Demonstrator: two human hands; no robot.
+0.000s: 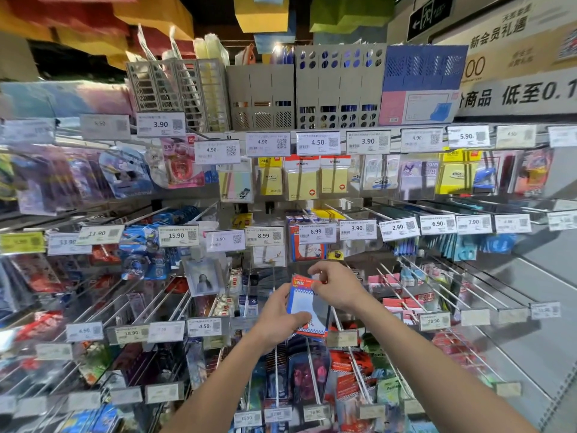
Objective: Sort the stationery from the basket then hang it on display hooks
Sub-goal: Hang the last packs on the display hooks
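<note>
Both hands clamp one notepad pack (307,306): left hand (279,317) at its lower edge, right hand (335,284) pinching the top. It looks light, flat and slippery in film; best held by the stiff header.

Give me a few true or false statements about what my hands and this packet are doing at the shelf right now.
1. Both hands hold one packet. True.
2. The right hand pinches the packet's top edge. True.
3. The left hand is resting on a price tag. False: it grips the packet's lower left side.
4. The packet already hangs on a hook. False: it is held in front of the hooks.
5. A tag reading 6.99 hangs above the hands. True.
</note>
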